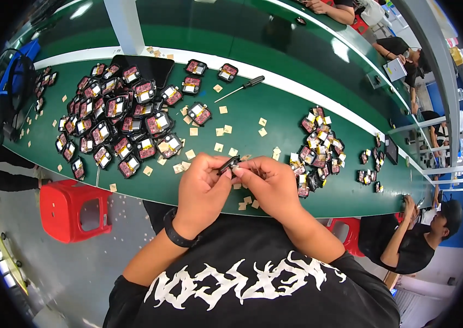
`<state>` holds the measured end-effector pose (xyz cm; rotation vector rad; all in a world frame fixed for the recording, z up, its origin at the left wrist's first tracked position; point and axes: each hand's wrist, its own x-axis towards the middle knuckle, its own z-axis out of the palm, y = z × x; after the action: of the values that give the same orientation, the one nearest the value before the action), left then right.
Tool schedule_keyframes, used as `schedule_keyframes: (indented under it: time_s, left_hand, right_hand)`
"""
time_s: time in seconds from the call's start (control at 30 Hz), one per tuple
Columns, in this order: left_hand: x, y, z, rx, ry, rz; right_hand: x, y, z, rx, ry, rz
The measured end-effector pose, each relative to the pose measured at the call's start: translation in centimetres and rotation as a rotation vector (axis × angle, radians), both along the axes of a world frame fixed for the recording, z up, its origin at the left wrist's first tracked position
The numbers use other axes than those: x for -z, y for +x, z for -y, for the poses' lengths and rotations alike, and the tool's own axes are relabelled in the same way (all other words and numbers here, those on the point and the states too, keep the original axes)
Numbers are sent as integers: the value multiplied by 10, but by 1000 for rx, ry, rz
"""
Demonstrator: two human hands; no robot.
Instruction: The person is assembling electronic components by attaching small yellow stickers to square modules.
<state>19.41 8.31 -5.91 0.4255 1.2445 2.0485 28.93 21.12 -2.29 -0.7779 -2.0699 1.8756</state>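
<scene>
Both my hands meet over the near edge of the green table. My left hand (203, 183) pinches a small black device casing (229, 165), tilted on edge between the fingertips. From the other side my right hand (268, 180) presses its thumb and fingers on the same casing; whether something small sits between them is hidden. Left of my hands lies a heap of similar black casings with red circuit boards (115, 106). To the right is a second pile of casings (319, 147), with pale squares among them.
A screwdriver (250, 82) lies beyond my hands. Small beige paper squares (219, 147) are scattered over the table (275, 98). A black tray (157, 68) stands behind the left heap. A red stool (62, 210) is at lower left. A co-worker (414, 240) sits at right.
</scene>
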Motion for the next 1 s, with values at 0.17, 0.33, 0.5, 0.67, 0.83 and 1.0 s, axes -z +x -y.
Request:
schedule_keyframes:
  time_s: [0.17, 0.33, 0.5, 0.67, 0.83, 1.0]
  left_hand:
    - [-1, -3, 5, 75, -46, -33]
    - [3, -3, 5, 81, -73, -92]
    - [7, -4, 7, 101, 25, -14]
    - [9, -7, 12, 130, 94, 54]
    - [3, -5, 10, 112, 64, 59]
    - [3, 5, 7, 103, 6, -148]
  right_hand:
    - [-1, -2, -9, -53, -19, 64]
    - [3, -7, -11, -24, -189, 107]
    - [10, -10, -14, 53, -204, -4]
    - [-4, -16, -24, -41, -309, 144]
    - [4, -14, -24, -59, -277, 125]
    - [-14, -9, -14, 49, -308, 82]
